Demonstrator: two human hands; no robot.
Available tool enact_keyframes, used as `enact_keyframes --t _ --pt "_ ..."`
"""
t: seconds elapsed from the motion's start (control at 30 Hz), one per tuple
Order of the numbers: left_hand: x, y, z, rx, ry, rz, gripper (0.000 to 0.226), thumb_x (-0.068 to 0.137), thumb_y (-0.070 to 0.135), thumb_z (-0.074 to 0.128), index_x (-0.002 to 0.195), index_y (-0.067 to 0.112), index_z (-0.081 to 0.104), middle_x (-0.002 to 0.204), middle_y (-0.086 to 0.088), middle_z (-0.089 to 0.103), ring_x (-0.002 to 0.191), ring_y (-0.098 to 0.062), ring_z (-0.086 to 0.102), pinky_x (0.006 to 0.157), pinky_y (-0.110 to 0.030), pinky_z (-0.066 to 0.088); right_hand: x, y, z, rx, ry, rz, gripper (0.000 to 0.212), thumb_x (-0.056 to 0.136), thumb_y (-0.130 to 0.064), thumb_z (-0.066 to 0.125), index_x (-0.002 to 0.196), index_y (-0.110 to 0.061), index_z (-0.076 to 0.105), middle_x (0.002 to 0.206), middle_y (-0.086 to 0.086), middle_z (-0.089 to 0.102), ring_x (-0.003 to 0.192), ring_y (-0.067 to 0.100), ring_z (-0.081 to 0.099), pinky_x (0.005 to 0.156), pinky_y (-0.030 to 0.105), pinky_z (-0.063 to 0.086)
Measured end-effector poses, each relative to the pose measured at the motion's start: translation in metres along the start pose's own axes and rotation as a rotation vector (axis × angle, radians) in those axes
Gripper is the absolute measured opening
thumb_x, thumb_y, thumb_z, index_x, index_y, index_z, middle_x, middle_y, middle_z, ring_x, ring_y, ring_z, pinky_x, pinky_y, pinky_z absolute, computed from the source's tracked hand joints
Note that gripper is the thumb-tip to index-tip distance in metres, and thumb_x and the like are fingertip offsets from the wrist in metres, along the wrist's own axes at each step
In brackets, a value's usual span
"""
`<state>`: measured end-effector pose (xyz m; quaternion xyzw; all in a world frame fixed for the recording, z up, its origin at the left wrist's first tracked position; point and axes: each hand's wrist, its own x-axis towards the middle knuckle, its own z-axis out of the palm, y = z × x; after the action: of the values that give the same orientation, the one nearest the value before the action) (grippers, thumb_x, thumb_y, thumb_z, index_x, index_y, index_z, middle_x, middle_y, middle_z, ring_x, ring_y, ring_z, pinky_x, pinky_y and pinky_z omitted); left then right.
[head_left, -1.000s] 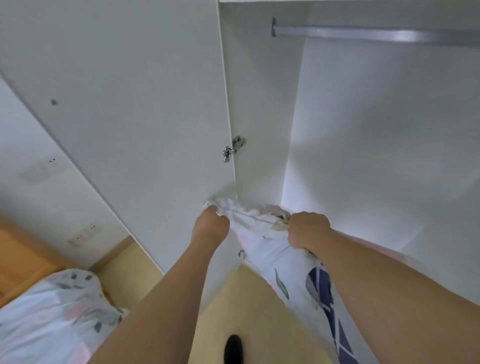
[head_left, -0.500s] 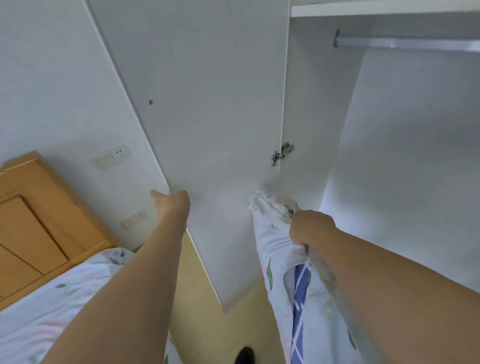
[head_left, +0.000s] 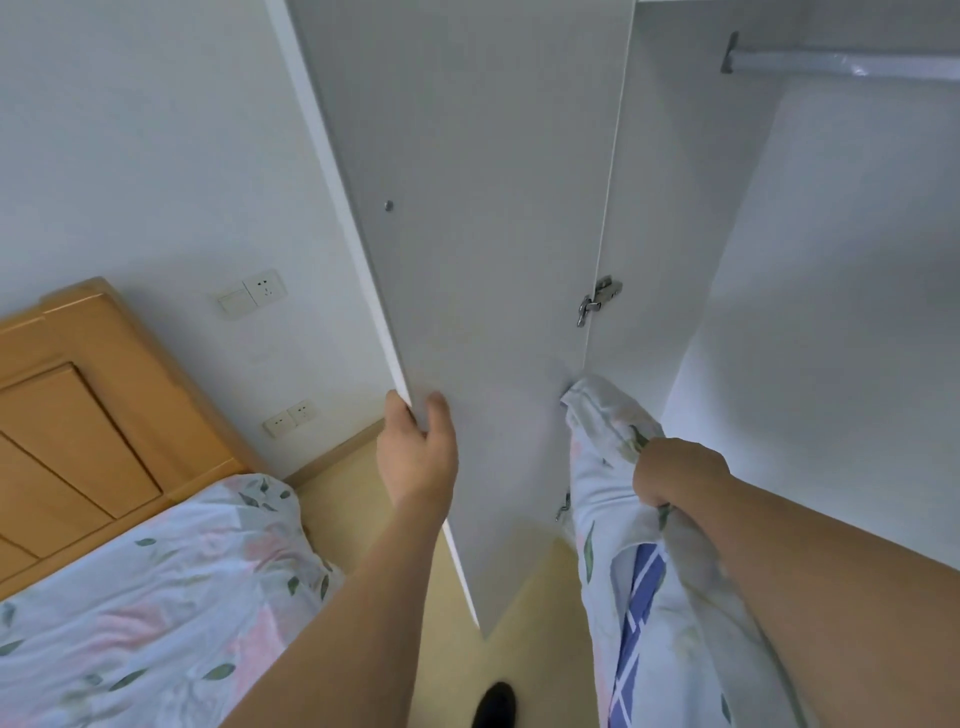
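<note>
Wardrobe door (head_left: 483, 234) is standing open, and the left hand (head_left: 415, 457) grips its free edge near the middle of the view, thumb and fingers either side of the panel. Right hand (head_left: 680, 470) is at 3 o'clock from it, fist clenched on a bunched floral bed cover (head_left: 597, 467). The cover hangs down toward 5 o'clock with a blue-and-white striped bit peeking out. Its top corner sits right by the hinge side of the door. Metal hinge (head_left: 597, 301) is at 12 o'clock of the fabric, clothes rail (head_left: 852, 65) up at 1 o'clock. Bed (head_left: 156, 597) in matching floral linen is at 8 o'clock, wooden headboard (head_left: 78, 415) at 9, wall sockets (head_left: 288, 415) between headboard and door. Dark shoe (head_left: 493, 706) is at 6 o'clock on the yellowish floor (head_left: 363, 519).
</note>
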<state>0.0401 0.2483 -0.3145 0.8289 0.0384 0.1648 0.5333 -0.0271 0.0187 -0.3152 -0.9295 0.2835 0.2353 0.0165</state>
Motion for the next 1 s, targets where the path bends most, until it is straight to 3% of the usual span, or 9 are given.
enact_keyframes --t 0.17,0.3,0.4,0.47,0.5,0.57,0.7,0.83,1.0 --pt "-0.037 0.002 0.002 0.050 -0.185 0.184 0.026 0.097 0.035 0.053 0.079 0.018 0.045 0.050 0.008 0.037 0.046 -0.008 0.043 0.046 -0.030 0.028 -0.002 0.021 0.006 0.005 -0.020 0.015 0.004 0.087 -0.011 0.049 0.088 -0.013 0.053 0.081 0.000 0.053 0.084 0.022 0.055 0.075 0.030 0.042" --pt "-0.060 0.007 0.015 0.095 -0.352 0.271 0.041 0.098 0.039 0.046 0.125 0.008 0.049 0.051 0.009 0.040 0.047 -0.007 0.046 0.047 -0.026 0.033 -0.009 0.045 0.011 0.050 -0.036 0.053 0.008 0.083 -0.013 0.053 0.075 -0.013 0.052 0.081 0.001 0.056 0.080 0.021 0.057 0.073 0.030 0.043" --pt "-0.073 0.015 0.034 0.105 -0.497 0.335 0.049 0.097 0.037 0.046 0.138 0.011 0.037 0.045 0.010 0.045 0.043 -0.007 0.046 0.048 -0.026 0.038 -0.016 0.064 0.016 0.075 -0.058 0.090 0.008 0.082 -0.015 0.054 0.075 -0.014 0.051 0.083 0.002 0.056 0.081 0.022 0.057 0.073 0.031 0.044" --pt "-0.080 0.024 0.048 0.106 -0.561 0.455 0.065 0.093 0.034 0.048 0.148 0.016 0.020 0.065 0.014 0.063 0.054 -0.006 0.057 0.055 -0.028 0.048 -0.021 0.077 0.020 0.093 -0.065 0.114 0.005 0.081 -0.014 0.054 0.077 -0.013 0.051 0.083 0.003 0.056 0.081 0.022 0.058 0.073 0.031 0.046" --pt "-0.084 0.032 0.056 0.117 -0.587 0.538 0.077 0.090 0.036 0.049 0.152 0.023 0.006 0.096 0.010 0.070 0.072 -0.011 0.065 0.064 -0.032 0.054 -0.023 0.085 0.023 0.103 -0.061 0.125 0.006 0.081 -0.014 0.054 0.076 -0.013 0.051 0.082 0.003 0.056 0.079 0.022 0.058 0.073 0.031 0.046" --pt "-0.090 0.048 0.073 0.148 -0.628 0.684 0.093 0.085 0.041 0.053 0.150 0.033 -0.014 0.153 -0.003 0.034 0.121 -0.024 0.055 0.082 -0.040 0.056 -0.027 0.097 0.026 0.119 -0.064 0.154 0.006 0.081 -0.014 0.055 0.076 -0.012 0.051 0.081 0.003 0.057 0.073 0.019 0.057 0.071 0.030 0.046" --pt "-0.115 0.080 0.115 0.145 -0.645 0.877 0.108 0.088 0.048 0.057 0.147 0.014 -0.027 0.160 -0.005 -0.020 0.149 -0.028 -0.001 0.107 -0.043 0.043 -0.039 0.127 0.031 0.177 -0.093 0.244 0.013 0.082 -0.015 0.058 0.094 -0.012 0.054 0.084 0.002 0.056 0.079 0.020 0.057 0.071 0.030 0.046" --pt "-0.124 0.094 0.156 0.169 -0.679 1.050 0.106 0.091 0.060 0.045 0.146 0.006 -0.027 0.156 -0.011 -0.028 0.147 -0.036 -0.014 0.117 -0.053 0.019 -0.046 0.158 0.041 0.238 -0.094 0.340 0.014 0.082 -0.017 0.061 0.095 -0.013 0.059 0.082 0.001 0.055 0.075 0.019 0.056 0.071 0.029 0.046" --pt "-0.133 0.102 0.202 0.147 -0.611 1.145 0.106 0.093 0.059 0.048 0.147 -0.001 -0.020 0.157 -0.026 -0.014 0.143 -0.050 -0.010 0.117 -0.059 0.013 -0.045 0.187 0.052 0.286 -0.119 0.440 0.011 0.082 -0.014 0.059 0.093 -0.013 0.055 0.083 0.000 0.053 0.086 0.020 0.057 0.077 0.029 0.048"
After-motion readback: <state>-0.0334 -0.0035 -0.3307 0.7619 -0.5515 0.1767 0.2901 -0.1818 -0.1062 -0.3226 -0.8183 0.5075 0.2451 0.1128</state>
